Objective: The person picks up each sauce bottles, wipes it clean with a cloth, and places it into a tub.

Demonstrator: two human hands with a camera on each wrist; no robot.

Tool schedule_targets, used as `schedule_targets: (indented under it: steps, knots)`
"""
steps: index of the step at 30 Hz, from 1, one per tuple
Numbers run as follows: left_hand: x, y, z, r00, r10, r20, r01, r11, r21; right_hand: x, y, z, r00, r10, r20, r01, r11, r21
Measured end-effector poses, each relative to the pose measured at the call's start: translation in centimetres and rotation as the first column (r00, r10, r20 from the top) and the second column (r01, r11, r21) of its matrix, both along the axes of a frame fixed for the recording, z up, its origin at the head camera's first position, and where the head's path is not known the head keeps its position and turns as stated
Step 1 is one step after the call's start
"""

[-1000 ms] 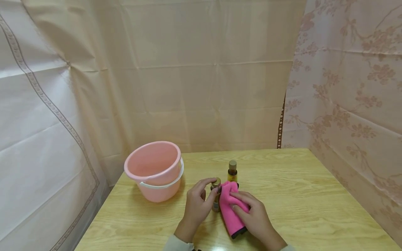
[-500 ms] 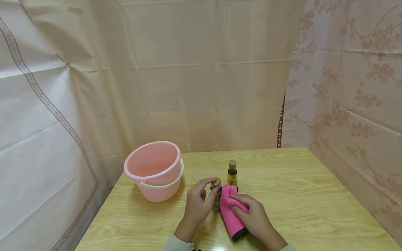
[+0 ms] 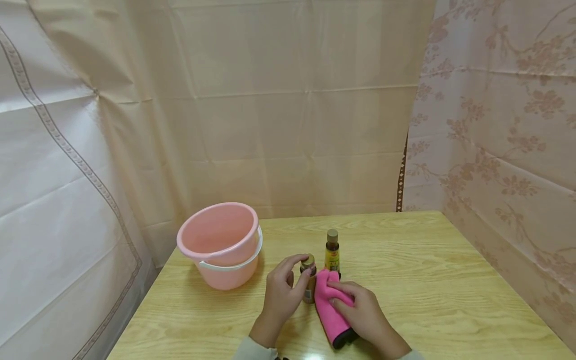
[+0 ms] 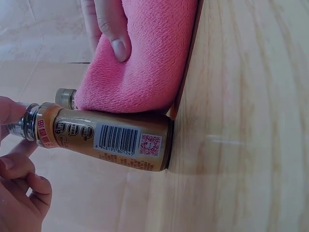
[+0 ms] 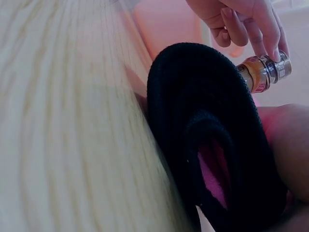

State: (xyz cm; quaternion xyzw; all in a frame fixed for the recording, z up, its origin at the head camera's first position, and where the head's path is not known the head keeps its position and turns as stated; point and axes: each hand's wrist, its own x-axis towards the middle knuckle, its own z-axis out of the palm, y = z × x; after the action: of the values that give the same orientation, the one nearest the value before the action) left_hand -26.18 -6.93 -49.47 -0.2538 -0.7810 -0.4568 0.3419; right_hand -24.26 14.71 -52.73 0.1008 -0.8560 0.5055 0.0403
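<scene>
The bottle (image 3: 309,289) stands upright on the tabletop (image 3: 432,295), at the lower centre of the frame. The left hand (image 3: 282,287) pinches it at the top: thumb and forefinger are set narrow about the cap and neck, with the other fingers bent clear. This hold presumably steadies the bottle while leaving its body exposed. The right hand (image 3: 363,309) grips the folded pink cloth (image 3: 330,312), pressing a crease between thumb and fingers. The cloth lies to the right of the bottle and appears to touch its side in the left wrist view; the fold likely provides a thick pad.

Relative to the fingers, the bottle's body extends below the left grip; the cloth separates it from the right fingers. The rear bottle (image 3: 332,254) stands untouched beyond the cloth. The bucket (image 3: 227,277) sits at centre left, well apart from both hands.
</scene>
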Motion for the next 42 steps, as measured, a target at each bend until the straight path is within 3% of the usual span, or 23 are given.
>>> schedule_targets:
  steps: [16,31,42]
  knots:
    - [-0.02,-0.14,-0.09,0.997,0.046,0.057,-0.046,0.999,0.002,0.07,-0.25,-0.02,0.999,-0.014,-0.041,0.015,1.000,0.012]
    - [-0.16,-0.10,-0.25,1.000,0.009,0.024,-0.009,1.000,0.019,0.27,-0.34,0.29,0.992,-0.027,-0.127,0.023,0.999,-0.035]
    - [-0.21,-0.05,-0.27,0.999,-0.014,0.030,0.013,1.000,0.019,0.39,-0.14,0.23,0.973,-0.015,-0.232,-0.010,0.994,-0.106]
